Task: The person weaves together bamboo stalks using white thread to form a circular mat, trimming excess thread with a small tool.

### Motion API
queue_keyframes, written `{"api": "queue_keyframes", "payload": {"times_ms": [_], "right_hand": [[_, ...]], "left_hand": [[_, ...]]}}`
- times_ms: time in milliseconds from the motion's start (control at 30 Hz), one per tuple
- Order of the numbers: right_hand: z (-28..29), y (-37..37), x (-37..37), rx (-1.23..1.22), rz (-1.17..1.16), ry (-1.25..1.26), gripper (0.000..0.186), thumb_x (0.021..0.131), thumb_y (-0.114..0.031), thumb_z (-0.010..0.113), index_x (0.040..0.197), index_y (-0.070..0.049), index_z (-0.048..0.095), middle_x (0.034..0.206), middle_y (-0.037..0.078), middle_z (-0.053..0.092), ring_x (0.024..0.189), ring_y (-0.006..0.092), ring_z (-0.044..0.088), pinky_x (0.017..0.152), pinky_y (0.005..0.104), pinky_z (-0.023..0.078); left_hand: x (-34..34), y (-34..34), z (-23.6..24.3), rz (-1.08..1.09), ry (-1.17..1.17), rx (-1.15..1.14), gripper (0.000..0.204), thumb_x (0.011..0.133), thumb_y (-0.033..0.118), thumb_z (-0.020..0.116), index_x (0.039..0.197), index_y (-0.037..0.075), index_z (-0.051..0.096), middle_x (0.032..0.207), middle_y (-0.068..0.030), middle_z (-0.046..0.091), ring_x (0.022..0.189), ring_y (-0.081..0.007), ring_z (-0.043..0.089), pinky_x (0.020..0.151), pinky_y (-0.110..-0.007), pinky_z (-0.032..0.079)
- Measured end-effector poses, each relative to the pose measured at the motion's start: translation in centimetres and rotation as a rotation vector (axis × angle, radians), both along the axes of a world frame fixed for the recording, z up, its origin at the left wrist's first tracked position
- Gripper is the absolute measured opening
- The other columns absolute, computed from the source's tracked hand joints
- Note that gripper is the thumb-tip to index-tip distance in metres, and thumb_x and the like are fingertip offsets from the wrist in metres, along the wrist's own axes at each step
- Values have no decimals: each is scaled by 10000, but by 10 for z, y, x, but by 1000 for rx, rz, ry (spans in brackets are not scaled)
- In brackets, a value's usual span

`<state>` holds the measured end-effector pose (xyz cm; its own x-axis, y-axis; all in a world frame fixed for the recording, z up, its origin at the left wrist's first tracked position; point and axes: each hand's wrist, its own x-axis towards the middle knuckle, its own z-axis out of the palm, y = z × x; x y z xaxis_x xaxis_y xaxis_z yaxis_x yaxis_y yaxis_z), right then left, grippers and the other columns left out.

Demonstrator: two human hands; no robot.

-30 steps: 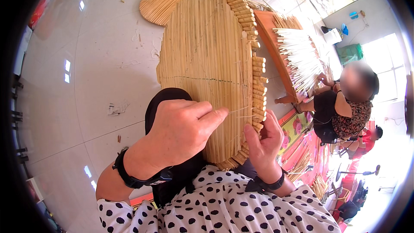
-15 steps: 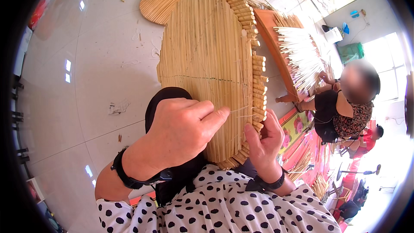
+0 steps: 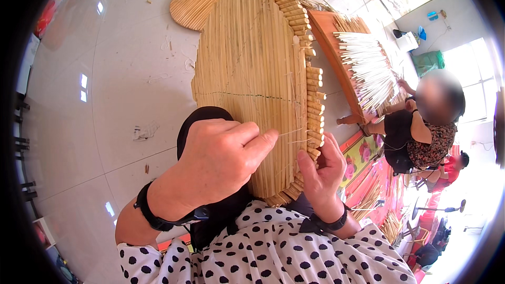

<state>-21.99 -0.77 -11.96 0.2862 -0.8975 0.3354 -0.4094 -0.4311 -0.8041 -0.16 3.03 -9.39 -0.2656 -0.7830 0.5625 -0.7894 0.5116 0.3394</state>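
Note:
A large oval panel of pale reed stalks (image 3: 242, 47) lies across my lap, with short stalk pieces (image 3: 314, 108) tied side by side along its right edge. A dashed green line crosses its face. My left hand (image 3: 226, 152) is closed above the lower part of the panel, pinching a thin pale thread (image 3: 289, 133) between thumb and forefinger. That thread runs rightward to the row of short pieces. At the lower right edge, my right hand (image 3: 323, 171) grips the panel, thumb in front and the other fingers partly hidden beyond the rim.
A second round reed panel (image 3: 197, 2) lies on the tiled floor at the far left, with thread scraps (image 3: 158, 78) nearby. To the right stands an orange-brown table (image 3: 336, 58) bearing many loose stalks (image 3: 363, 63). A co-worker (image 3: 428, 121) sits beside it; another person is farther back.
Both my hands keep their grips and have hardly moved. The co-worker's hand has shifted at the loose stalks on the table.

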Motion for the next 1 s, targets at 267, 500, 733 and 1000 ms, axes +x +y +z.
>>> {"api": "queue_keyframes", "payload": {"times_ms": [267,500,733,1000], "right_hand": [[0,0,0,0,10,-25,363,754,15,668,1112,55,626,938,68,601,588,33,452,511,191,381],[0,1,0,8,4,-24,366,750,15,670,1112,49,629,937,63,605,574,35,435,502,198,370],[0,1,0,0,5,-21,363,745,12,677,1105,40,636,933,59,609,565,40,423,495,202,349],[-2,1,-2,-23,8,-31,313,747,-1,689,1057,30,664,953,69,623,571,58,436,505,224,354]], "left_hand": [[0,0,1,2,-12,1,273,655,99,656,918,45,706,622,-5,494,508,-146,546,448,-270,431],[-1,0,2,4,-16,-1,272,659,103,655,919,42,704,622,-5,494,511,-145,548,451,-271,433],[-2,0,7,12,-40,-2,223,669,104,652,878,35,687,607,-12,484,510,-148,551,455,-281,427],[-1,-6,18,2,-100,34,118,684,110,646,683,78,532,585,-21,455,500,-176,547,449,-315,434]]}}
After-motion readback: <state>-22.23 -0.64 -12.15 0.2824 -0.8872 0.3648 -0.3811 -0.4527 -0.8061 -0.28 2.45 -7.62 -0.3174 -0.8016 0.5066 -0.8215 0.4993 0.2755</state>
